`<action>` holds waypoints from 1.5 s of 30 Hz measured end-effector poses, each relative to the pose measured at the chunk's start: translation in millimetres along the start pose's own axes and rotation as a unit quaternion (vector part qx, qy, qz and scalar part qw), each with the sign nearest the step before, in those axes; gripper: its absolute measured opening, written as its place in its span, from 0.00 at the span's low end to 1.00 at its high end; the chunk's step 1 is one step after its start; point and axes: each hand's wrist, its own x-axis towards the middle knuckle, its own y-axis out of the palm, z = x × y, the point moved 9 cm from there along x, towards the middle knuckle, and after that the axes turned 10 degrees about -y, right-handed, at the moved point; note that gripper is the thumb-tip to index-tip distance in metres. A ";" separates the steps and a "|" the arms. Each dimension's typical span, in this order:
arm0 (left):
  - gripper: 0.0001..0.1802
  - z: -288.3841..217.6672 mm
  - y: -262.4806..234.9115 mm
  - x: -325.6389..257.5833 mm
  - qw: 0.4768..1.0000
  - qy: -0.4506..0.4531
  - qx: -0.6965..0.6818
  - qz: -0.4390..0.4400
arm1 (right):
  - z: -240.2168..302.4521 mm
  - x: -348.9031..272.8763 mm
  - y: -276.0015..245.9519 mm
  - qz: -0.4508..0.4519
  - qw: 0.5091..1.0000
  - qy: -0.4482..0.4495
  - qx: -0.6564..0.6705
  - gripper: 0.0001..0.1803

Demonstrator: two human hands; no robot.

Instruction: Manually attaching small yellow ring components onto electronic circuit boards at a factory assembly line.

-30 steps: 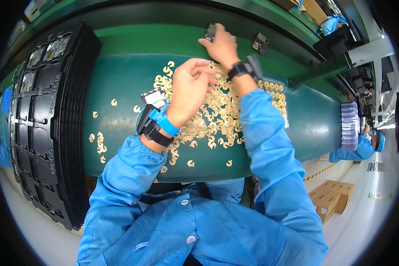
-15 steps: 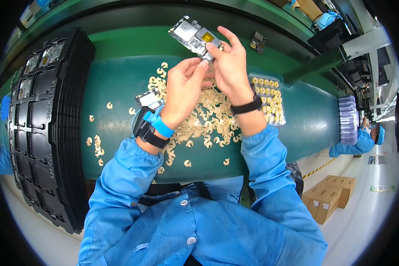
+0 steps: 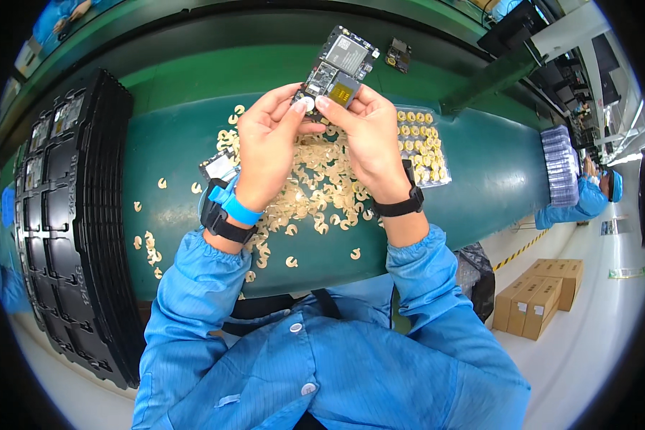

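Observation:
A small green circuit board (image 3: 340, 66) with a metal shield and a gold patch is held up above the green mat. My left hand (image 3: 269, 147) pinches its lower left edge and my right hand (image 3: 365, 136) grips its lower right edge, thumbs meeting near the bottom. Under the hands lies a heap of small tan C-shaped pieces (image 3: 315, 190) spread over the mat. I wear blue sleeves, a blue and black strap on the left wrist and a black band on the right.
A stack of black moulded trays (image 3: 72, 236) stands at the left. A clear blister tray of gold round parts (image 3: 419, 147) lies at the right of the heap. Another small board (image 3: 398, 54) rests on the far ledge. A co-worker in blue (image 3: 588, 193) and cardboard boxes (image 3: 541, 297) are at the right.
My right hand came back from the far ledge with the circuit board. Both hands now hold it, raised closer to the camera, and the left hand left the heap of pieces.

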 end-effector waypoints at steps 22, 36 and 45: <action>0.10 0.1 -7.1 -1.1 0.996 0.017 0.085 -0.025 | 58.6 -114.2 -86.9 0.267 0.715 -0.097 -0.639 0.11; 0.09 -5.9 13.6 -12.4 0.992 0.025 0.083 0.094 | 93.5 -40.0 10.3 0.204 0.768 -0.432 -0.427 0.11; 0.11 -17.5 0.9 -11.8 0.994 0.091 0.062 0.029 | 64.1 -4.9 26.1 0.164 0.850 -0.370 -0.337 0.12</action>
